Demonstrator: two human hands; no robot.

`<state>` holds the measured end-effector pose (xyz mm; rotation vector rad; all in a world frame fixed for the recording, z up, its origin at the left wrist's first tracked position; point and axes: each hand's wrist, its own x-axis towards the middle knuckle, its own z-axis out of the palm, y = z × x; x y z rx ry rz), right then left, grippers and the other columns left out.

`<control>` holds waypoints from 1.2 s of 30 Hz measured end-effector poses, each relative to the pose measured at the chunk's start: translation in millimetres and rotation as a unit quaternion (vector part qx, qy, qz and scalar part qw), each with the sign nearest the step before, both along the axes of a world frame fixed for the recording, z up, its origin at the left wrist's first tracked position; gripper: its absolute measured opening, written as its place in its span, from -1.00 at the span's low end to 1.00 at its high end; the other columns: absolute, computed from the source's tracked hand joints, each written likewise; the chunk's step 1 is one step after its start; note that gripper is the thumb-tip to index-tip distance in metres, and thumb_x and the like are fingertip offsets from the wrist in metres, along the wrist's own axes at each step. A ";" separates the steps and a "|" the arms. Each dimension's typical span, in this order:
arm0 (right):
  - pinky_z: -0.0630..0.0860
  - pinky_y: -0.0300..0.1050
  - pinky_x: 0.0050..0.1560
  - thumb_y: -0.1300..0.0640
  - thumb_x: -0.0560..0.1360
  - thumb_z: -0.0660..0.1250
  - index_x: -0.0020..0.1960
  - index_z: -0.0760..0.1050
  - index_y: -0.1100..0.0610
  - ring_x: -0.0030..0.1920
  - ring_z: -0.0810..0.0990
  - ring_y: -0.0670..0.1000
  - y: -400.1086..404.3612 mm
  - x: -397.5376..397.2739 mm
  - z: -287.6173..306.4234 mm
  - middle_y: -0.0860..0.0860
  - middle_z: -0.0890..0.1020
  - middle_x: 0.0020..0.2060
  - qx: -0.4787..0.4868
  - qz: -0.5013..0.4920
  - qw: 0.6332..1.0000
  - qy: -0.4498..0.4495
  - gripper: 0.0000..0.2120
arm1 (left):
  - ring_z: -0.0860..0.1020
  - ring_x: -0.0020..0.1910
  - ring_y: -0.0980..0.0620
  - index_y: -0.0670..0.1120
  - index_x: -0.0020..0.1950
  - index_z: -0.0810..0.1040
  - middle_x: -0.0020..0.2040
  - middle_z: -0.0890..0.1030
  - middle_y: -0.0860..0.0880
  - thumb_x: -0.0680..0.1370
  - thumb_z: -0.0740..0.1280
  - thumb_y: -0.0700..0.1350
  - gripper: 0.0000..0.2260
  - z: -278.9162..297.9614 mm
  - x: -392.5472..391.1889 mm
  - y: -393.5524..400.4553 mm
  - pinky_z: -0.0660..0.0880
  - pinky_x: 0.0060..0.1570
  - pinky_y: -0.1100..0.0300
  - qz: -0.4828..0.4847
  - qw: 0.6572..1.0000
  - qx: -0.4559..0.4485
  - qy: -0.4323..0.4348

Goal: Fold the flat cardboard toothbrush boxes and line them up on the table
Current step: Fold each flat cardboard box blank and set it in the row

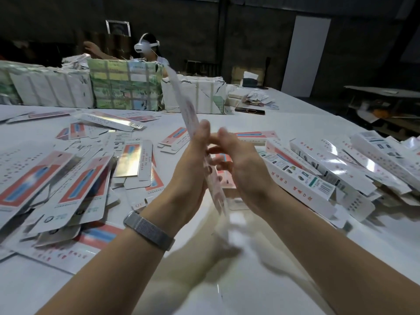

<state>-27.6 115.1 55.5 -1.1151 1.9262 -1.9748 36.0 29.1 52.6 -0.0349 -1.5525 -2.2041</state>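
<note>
A long flat toothbrush box (184,103), white with red print, stands edge-on in the air above the white table (295,114). It slants from the far upper left down toward me, and its near end is blurred. My left hand (193,160) presses against its left side with the fingers stretched up along it. My right hand (236,160) is on its right side, fingers curled against the card. Flat unfolded boxes (75,178) lie scattered in a pile on the left. Folded boxes (318,169) lie heaped on the right.
Wrapped bundles of stock (125,85) stand in a row along the far side of the table. Behind them a person wearing a white headset (145,46) reaches left. A phone (250,110) and loose papers lie at the far right of the table.
</note>
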 end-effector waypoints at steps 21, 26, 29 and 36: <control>0.51 -0.35 -0.02 -0.02 0.56 0.38 0.39 0.50 -0.02 -0.07 0.51 -0.16 21.1 -17.3 20.1 -0.12 0.41 -0.11 0.057 -0.216 0.939 0.262 -0.60 | 0.63 -0.03 -0.20 0.01 0.22 0.61 -0.01 0.63 -0.20 0.59 -0.02 0.36 -0.41 -4.9 8.1 -14.1 0.63 0.03 -0.13 -0.179 0.977 -0.074 -0.088; 0.58 -0.20 -0.32 -0.02 0.53 0.41 0.12 0.63 0.00 -0.32 0.54 -0.24 19.1 -14.1 22.3 -0.07 0.55 -0.21 0.005 -0.177 0.975 0.135 -0.81 | 0.59 -0.07 -0.12 -0.15 0.34 0.53 -0.02 0.58 -0.22 0.64 0.00 0.30 -0.38 0.7 9.4 -10.7 0.59 0.05 -0.05 -0.183 0.977 -0.056 -0.099; 0.46 -0.17 -0.48 -0.05 0.53 0.42 -0.05 0.63 0.08 -0.41 0.52 -0.15 20.2 -12.8 23.2 0.05 0.59 -0.30 -0.013 -0.167 0.984 0.066 -0.81 | 0.53 -0.04 -0.18 -0.28 0.33 0.46 0.00 0.53 -0.23 0.59 0.06 0.29 -0.32 2.2 10.5 -0.8 0.54 0.07 -0.07 -0.202 0.972 -0.028 -0.116; 0.34 -0.09 -0.47 -0.03 0.56 0.39 -0.16 0.53 0.20 -0.49 0.47 -0.09 24.5 -10.9 31.6 -0.07 0.52 -0.49 0.012 -0.122 0.992 -0.015 -0.71 | 0.55 -0.19 -0.12 -0.26 0.27 0.49 -0.06 0.54 -0.20 0.64 -0.01 0.29 -0.35 2.8 9.6 7.2 0.60 -0.10 0.00 -0.194 0.977 -0.022 -0.089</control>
